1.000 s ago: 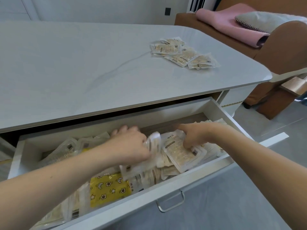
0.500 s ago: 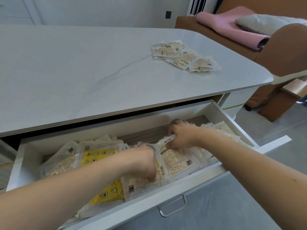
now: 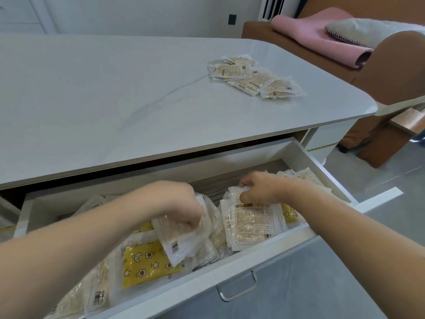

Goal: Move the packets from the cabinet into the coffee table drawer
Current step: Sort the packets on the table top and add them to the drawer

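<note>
Your left hand [image 3: 184, 207] clenches crinkly clear packets [image 3: 184, 236] hanging at its 6 o'clock; your right hand [image 3: 259, 189] pinches a flat square packet [image 3: 253, 224] in the drawer [image 3: 230, 282].

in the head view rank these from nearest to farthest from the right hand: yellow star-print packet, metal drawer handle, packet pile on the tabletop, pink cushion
From the right hand:
1. Yellow star-print packet, in the drawer, lower left.
2. Metal drawer handle, on the drawer front; nearly tied with the first.
3. Packet pile on the tabletop, beyond.
4. Pink cushion, on the sofa.

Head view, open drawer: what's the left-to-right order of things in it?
Yellow star-print packet → left hand gripping a clear packet → right hand pinching a beige-label packet → small yellow packet, all inside the drawer.
</note>
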Motion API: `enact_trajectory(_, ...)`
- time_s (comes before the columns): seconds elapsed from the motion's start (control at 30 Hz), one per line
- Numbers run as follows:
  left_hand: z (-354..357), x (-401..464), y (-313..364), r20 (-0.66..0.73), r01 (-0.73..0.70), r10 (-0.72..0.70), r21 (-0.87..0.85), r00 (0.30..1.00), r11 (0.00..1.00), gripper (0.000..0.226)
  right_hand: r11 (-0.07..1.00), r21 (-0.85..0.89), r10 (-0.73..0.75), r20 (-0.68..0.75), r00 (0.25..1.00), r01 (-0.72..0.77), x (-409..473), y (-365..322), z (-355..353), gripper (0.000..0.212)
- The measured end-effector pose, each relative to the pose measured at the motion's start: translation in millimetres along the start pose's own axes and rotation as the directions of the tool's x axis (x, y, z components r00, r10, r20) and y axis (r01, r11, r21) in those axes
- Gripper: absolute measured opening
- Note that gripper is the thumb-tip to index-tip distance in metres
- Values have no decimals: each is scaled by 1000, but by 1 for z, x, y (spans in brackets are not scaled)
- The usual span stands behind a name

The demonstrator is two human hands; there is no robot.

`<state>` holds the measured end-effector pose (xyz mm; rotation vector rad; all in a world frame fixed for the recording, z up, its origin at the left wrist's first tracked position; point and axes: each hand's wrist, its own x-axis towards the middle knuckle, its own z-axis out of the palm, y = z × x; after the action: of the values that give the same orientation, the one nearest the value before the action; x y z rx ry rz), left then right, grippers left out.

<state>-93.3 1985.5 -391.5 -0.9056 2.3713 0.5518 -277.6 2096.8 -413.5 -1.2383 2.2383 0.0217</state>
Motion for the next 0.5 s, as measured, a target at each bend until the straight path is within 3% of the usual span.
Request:
enact_trajectory(0.1, -12, 0, -12, -45, 7, -28, -420, 999, 908, 20, 998, 56, -19, 59, 998, 15, 3, 0, 2, 41)
enact_trajectory(0.17, -13, -3, -20, 47, 29, 7, -723, 999, 690, 29, 998, 60, -29, 75, 997, 25, 4, -1, 4, 40)
enact_trajectory(0.23, -4, -5, -28, 165, 102, 71, -837, 984, 538, 31, 997, 60, -43, 75, 996, 39, 6, -3, 4, 42)
enact_trajectory(0.27, 4, -5, -31, 188, 122, 66, -827, 980, 549, 30, 997, 66, -50, 76, 996, 45, 7, -4, 4, 37)
enact_trajectory(0.37, 29, -5, -38, 118, 61, 1, -523, 993, 850, 32, 990, 122, -86, 90, 992, 74, 9, -11, 4, 16)
enact_trajectory(0.4, 35, -5, -40, 81, 17, 19, -421, 997, 907, 36, 986, 143, -101, 100, 990, 86, 9, -15, 4, 13)
enact_trajectory(0.5, 40, -8, -41, -62, -91, 81, -188, 995, 978, 36, 984, 143, -124, 121, 985, 106, 12, -28, 8, 11)
